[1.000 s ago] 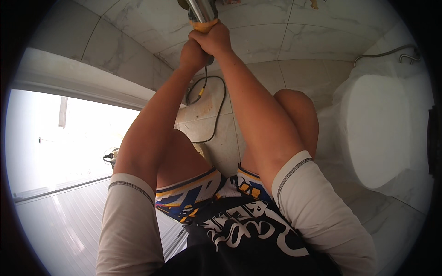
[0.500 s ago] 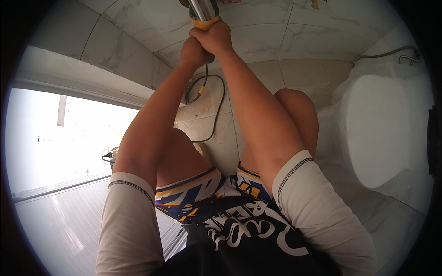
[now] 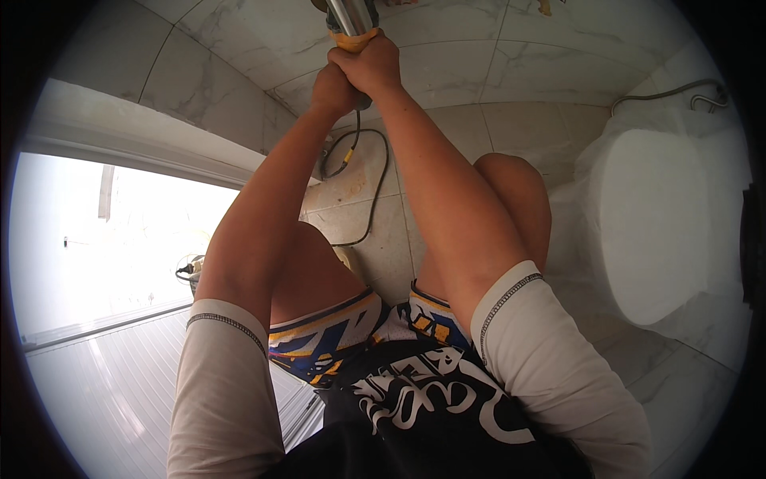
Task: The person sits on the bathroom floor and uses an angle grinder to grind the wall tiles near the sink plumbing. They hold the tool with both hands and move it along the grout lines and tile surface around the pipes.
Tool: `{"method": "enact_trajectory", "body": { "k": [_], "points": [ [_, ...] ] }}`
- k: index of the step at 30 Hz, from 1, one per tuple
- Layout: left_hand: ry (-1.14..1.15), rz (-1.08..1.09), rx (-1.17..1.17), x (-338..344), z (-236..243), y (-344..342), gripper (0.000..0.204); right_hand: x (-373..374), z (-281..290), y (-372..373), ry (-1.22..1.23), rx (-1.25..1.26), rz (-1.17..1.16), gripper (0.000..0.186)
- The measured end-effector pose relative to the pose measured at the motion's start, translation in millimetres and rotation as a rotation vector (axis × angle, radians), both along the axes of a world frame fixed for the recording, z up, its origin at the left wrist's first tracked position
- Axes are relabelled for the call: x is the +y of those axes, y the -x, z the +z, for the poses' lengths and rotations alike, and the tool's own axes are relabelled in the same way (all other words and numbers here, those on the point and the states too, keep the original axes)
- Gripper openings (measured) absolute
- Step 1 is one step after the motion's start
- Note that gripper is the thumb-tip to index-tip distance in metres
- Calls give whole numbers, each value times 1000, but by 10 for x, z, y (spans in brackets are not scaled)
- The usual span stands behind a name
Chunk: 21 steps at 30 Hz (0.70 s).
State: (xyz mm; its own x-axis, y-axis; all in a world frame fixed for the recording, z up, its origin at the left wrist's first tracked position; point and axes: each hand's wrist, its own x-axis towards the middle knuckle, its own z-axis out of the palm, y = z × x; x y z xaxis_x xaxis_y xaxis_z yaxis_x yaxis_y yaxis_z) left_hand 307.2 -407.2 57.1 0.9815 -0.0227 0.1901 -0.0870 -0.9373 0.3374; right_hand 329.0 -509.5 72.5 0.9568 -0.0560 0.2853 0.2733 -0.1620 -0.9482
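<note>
2 hands (image 3: pixel 333 89) (image 3: pixel 373 65), fingers (image 3: pixel 343 61) wrapped around a corded tool (image 3: pixel 353 40), long axis pointing forward, silver part (image 3: pixel 349 14) beyond them

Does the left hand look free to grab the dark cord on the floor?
Probably not right now: the left hand is closed around the silver-and-yellow tool. If it let go, the way looks free, since the cord lies uncovered on the floor.

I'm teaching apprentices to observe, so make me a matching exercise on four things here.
1. Yellow-and-silver power tool
2. Thin dark cable
3. White oval toilet
4. Grey curved hose

A. Looped on pale floor tiles
B. At the picture's upper right
C. Held by the left hand and right hand
D. Wrapped in translucent plastic

Pairs: 1-C, 2-A, 3-D, 4-B
</note>
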Motion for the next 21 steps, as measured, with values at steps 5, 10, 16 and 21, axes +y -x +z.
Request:
{"method": "enact_trajectory", "body": {
  "k": [5,10,16,21],
  "points": [
    [7,-19,-29,4,-22,-11,35,-5,-9,-6,0,4,-9,63],
    [-26,-20,-20,-12,-28,-16,29,-21,13,1,13,-25,-16,60],
    [35,15,-3,-21,-41,-33,27,-36,37,18,4,-28,-17,59],
    [40,-23,-60,-18,-56,-33,28,-38,27,9,10,-39,-26,57]
  ]
}}
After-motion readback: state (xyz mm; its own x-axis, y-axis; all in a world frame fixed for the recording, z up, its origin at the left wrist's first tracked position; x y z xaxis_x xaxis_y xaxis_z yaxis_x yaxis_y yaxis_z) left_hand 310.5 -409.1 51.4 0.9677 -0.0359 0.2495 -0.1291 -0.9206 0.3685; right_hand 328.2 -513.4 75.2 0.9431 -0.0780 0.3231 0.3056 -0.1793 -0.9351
